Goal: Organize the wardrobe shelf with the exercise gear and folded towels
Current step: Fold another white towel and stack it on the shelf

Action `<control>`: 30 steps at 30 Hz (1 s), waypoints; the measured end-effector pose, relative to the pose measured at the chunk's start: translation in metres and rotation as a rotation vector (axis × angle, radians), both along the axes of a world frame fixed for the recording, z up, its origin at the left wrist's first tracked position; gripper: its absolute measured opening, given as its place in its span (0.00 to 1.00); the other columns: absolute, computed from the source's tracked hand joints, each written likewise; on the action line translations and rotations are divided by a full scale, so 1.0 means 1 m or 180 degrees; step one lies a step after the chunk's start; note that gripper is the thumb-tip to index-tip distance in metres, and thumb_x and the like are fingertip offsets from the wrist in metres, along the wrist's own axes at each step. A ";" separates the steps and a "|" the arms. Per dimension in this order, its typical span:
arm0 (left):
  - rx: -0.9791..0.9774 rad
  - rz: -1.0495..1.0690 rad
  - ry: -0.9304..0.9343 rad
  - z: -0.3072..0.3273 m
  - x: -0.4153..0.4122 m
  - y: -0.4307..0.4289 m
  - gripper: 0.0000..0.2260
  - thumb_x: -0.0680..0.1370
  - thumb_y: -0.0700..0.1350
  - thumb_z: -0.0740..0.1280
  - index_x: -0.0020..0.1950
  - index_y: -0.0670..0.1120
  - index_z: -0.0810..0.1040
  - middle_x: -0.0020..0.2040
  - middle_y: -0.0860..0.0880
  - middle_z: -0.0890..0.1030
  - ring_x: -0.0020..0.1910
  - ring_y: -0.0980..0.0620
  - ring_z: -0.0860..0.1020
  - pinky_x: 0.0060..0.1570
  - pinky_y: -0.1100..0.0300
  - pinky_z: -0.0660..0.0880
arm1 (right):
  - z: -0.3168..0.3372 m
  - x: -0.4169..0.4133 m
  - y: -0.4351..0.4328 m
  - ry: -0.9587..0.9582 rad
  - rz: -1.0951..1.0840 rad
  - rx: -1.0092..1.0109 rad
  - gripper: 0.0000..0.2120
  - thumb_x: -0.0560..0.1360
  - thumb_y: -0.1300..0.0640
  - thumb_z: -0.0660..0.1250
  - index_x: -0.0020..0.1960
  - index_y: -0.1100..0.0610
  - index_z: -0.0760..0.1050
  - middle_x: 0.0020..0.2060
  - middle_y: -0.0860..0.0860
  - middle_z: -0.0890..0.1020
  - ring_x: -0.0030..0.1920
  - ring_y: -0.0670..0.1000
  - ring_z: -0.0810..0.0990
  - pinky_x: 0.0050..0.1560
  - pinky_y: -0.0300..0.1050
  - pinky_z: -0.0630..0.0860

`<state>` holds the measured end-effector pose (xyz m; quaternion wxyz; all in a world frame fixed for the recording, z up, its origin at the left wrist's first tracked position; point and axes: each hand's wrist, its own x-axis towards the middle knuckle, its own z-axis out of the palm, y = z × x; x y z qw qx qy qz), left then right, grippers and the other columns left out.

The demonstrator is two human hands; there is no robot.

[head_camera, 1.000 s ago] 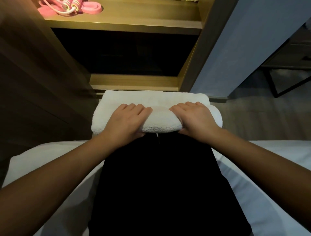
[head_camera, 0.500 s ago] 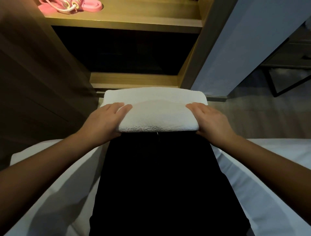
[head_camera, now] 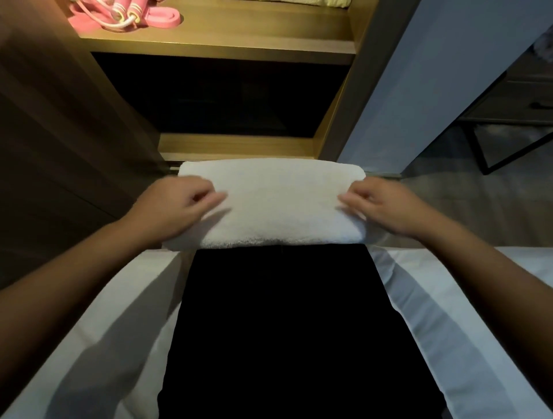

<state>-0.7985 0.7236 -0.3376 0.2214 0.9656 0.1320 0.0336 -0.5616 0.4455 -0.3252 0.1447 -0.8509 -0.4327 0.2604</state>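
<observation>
A white folded towel (head_camera: 278,206) lies across my knees, in front of the open wardrobe. My left hand (head_camera: 176,209) grips the towel's left end with curled fingers. My right hand (head_camera: 386,206) pinches its right end. On the lit upper shelf (head_camera: 239,33), at the far left, sit a pink resistance band and a pink-handled skipping rope (head_camera: 125,15). The edge of a pale folded cloth (head_camera: 317,2) shows at the top of that shelf, mostly cut off.
Below the upper shelf is a dark compartment with a wooden bottom board (head_camera: 233,145). I sit in black trousers (head_camera: 284,329) on a white-sheeted bed (head_camera: 89,329). A wardrobe door stands at left and a black metal-framed table (head_camera: 508,143) at right.
The towel was folded over into a narrower, neater block. My hands slid from its middle out to its two ends.
</observation>
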 end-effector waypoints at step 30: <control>-0.3235 0.2656 0.2221 -0.025 0.020 0.029 0.36 0.69 0.74 0.61 0.59 0.44 0.75 0.61 0.41 0.78 0.61 0.39 0.76 0.67 0.48 0.68 | -0.046 0.035 0.035 0.2509 -0.2257 -0.0885 0.39 0.69 0.24 0.56 0.68 0.50 0.69 0.64 0.55 0.76 0.57 0.59 0.77 0.58 0.56 0.74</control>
